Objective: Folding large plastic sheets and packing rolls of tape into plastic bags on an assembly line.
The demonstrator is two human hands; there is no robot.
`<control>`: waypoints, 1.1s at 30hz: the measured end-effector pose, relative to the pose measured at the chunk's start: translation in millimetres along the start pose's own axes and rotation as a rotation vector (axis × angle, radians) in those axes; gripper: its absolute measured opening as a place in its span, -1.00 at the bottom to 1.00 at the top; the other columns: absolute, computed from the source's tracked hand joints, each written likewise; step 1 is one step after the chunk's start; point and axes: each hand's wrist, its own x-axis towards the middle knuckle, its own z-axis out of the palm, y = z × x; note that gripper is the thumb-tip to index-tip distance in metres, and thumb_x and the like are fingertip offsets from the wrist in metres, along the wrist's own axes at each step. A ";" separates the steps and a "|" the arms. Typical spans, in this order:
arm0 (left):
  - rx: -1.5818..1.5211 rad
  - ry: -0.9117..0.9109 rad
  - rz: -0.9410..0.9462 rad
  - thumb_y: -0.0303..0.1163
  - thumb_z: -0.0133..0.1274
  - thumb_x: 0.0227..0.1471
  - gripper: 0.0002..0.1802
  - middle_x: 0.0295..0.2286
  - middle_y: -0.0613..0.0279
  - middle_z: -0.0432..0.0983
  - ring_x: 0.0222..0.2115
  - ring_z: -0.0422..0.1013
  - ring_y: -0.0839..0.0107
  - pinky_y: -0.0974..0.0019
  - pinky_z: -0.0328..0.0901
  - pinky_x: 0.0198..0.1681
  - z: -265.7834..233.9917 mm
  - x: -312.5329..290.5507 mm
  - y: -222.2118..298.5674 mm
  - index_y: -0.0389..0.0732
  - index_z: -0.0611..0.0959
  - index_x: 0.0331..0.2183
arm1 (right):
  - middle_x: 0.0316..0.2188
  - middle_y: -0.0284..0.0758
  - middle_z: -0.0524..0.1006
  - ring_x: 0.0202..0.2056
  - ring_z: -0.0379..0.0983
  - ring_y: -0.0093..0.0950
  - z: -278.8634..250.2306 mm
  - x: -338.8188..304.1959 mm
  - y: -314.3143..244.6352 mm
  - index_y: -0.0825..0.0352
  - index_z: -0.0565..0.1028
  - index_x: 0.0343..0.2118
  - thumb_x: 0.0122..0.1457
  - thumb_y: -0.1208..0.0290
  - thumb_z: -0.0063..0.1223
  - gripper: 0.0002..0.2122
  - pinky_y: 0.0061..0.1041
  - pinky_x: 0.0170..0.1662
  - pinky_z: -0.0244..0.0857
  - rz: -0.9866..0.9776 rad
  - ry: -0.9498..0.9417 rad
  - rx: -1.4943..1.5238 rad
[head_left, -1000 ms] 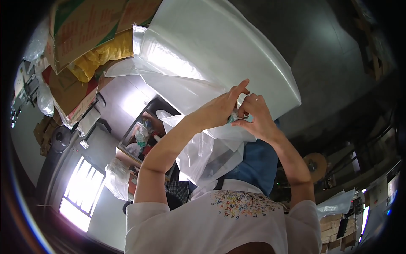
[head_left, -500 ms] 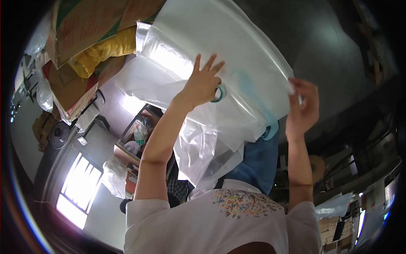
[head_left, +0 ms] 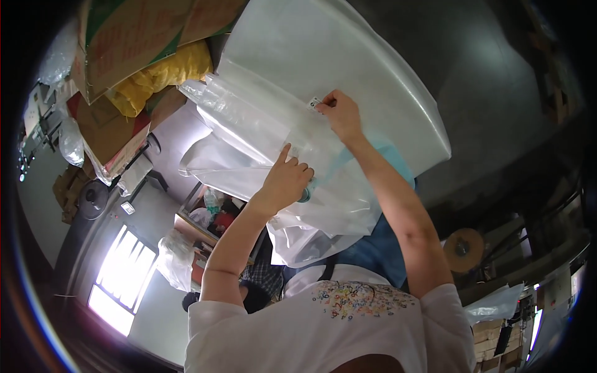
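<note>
Large sheets of translucent plastic film (head_left: 367,74) lie across my lap. My right hand (head_left: 343,117) is closed, pinching a small white printed label (head_left: 314,104) just above the film. Below and left of it, my left hand (head_left: 287,183) rests on the film with the index finger stretched out and the other fingers curled. That fingertip touches the film beside a pale, label-like patch (head_left: 294,151). A small teal-rimmed roll (head_left: 305,195) sits at the left hand's thumb side, partly hidden by the hand. A pale blue strip (head_left: 388,155) trails over the film toward my right forearm.
Cardboard boxes (head_left: 134,46) and a yellow plastic sack (head_left: 165,71) stand at the upper left. A shelf with bags (head_left: 208,214) is beyond my left arm, near a bright barred window (head_left: 121,276). A brown reel (head_left: 463,250) lies at the right.
My right hand has moved left from the film's right edge to its middle, now showing a label. My left hand has shifted down and curled most fingers. The film has been rearranged.
</note>
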 end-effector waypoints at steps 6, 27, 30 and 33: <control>-0.003 0.006 -0.018 -0.48 -0.03 -0.21 -0.87 -0.54 0.25 0.47 -0.35 0.42 0.26 -0.03 -0.09 0.19 -6.5 7.7 5.4 -0.16 0.58 -0.48 | -0.56 -0.35 0.49 -0.51 0.45 -0.34 38.2 -13.3 6.2 0.23 0.41 -0.46 -0.08 0.34 0.18 -0.82 -0.41 -0.50 0.28 -0.097 0.329 -0.330; -0.063 0.013 0.028 -0.49 -0.03 -0.14 -0.78 -0.37 0.19 0.41 -0.20 0.33 0.22 0.02 0.05 0.12 -14.1 1.8 17.7 -0.16 0.53 -0.32 | -0.16 -0.26 0.39 -0.09 0.27 -0.22 -70.3 30.2 22.5 0.21 0.51 -0.36 -0.04 -0.05 0.08 -0.61 -0.15 -0.02 0.07 -0.174 0.866 -0.775; -0.141 0.106 0.096 -0.53 0.02 -0.26 -0.64 -0.40 0.23 0.35 -0.23 0.28 0.25 0.17 0.16 -0.04 -23.9 10.1 28.3 -0.14 0.54 -0.27 | -0.05 -0.13 0.37 0.06 0.20 -0.18 -147.7 60.0 75.6 0.38 0.48 -0.24 0.02 -0.10 -0.02 -0.46 -0.16 0.04 0.05 -0.020 0.948 -0.816; -0.174 0.308 0.216 -0.54 0.01 -0.26 -0.53 -0.43 0.22 0.34 -0.26 0.28 0.22 0.21 0.19 -0.16 -31.4 15.3 33.6 -0.13 0.51 -0.16 | -0.05 0.03 0.38 0.03 0.27 -0.15 -183.8 70.3 94.5 0.57 0.43 -0.15 0.04 -0.10 -0.04 -0.35 -0.27 0.05 0.09 0.510 0.128 -0.266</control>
